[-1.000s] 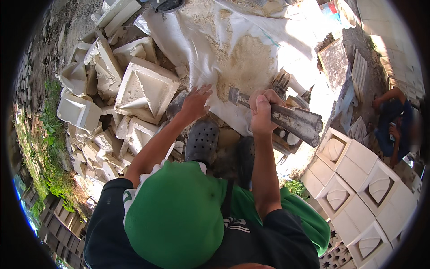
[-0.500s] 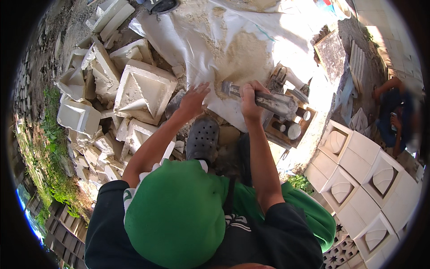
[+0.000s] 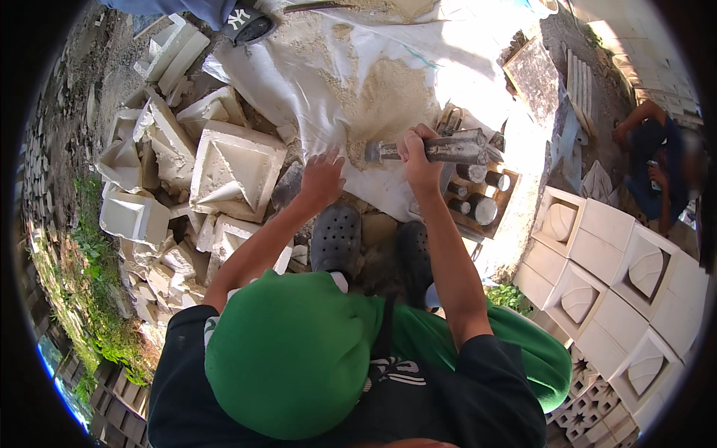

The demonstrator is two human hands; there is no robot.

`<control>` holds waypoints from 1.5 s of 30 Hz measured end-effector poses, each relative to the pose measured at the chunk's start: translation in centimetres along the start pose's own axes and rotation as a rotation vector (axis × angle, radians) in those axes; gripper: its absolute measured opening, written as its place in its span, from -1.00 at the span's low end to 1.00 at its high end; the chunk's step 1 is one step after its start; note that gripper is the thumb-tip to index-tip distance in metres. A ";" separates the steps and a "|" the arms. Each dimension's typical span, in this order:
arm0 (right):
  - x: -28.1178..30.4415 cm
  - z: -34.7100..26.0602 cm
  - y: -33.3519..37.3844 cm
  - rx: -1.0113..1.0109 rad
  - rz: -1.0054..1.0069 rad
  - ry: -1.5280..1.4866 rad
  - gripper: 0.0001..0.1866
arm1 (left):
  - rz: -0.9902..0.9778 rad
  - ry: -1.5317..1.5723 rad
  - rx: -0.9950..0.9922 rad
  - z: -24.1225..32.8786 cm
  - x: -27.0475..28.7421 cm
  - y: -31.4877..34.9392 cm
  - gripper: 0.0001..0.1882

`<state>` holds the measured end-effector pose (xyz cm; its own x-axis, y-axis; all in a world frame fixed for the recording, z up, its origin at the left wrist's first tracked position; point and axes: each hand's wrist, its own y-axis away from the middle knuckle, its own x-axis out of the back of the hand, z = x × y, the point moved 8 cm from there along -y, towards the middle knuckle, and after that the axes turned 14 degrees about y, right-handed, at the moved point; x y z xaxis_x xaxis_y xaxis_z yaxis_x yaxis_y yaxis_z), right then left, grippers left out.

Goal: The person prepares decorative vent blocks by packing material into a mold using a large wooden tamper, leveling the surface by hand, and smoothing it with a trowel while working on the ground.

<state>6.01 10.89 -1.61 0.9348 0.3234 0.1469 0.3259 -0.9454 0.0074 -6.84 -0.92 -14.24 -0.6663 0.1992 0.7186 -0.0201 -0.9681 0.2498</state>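
Note:
In my right hand (image 3: 420,159) is a thick grey cylindrical tool (image 3: 459,146), crusted with pale dust. It lies sideways, its narrower end (image 3: 373,151) pointing left over the edge of a white plastic sheet (image 3: 321,104). My fingers wrap around its middle. My left hand (image 3: 324,178) is open, palm down with fingers stretched out, at the near edge of the sheet; whether it presses on it I cannot tell. Sandy powder (image 3: 392,93) covers the sheet's middle. Just right of my right hand sits a wooden tray (image 3: 505,205) with several round metal pieces (image 3: 485,210).
Broken white cast blocks (image 3: 237,170) are heaped on the left. Pale hollow blocks (image 3: 571,257) stand stacked at the right. A dark clog (image 3: 336,239) is on my foot. A person (image 3: 657,160) crouches far right. A dark cap (image 3: 246,25) shows at the top.
The tool in my right hand has turned from slanting down rightward to nearly level. My left hand has shifted slightly down. More of another person's blue clothing shows at the top.

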 end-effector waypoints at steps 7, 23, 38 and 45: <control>5.6 -5.3 -3.5 -0.167 -0.017 -0.071 -0.67 | -0.386 -0.362 -0.346 3.5 -2.5 -1.0 -0.55; 13.1 -14.1 -6.0 -0.157 -0.290 0.157 -0.67 | -0.201 -0.345 -0.479 8.1 5.1 0.0 -0.71; 14.9 -8.6 -5.0 0.164 -0.206 -0.343 -0.71 | 0.345 0.530 0.776 2.2 -8.2 -8.1 0.00; 16.0 -4.8 -5.7 0.138 -0.217 -0.308 -0.69 | 1.087 0.598 0.934 4.4 -10.6 -10.3 -0.13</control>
<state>18.43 21.22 5.47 0.8340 0.5318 -0.1472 0.5165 -0.8462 -0.1307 3.70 7.63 -21.59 -0.2459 -0.8194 0.5179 0.9571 -0.1206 0.2636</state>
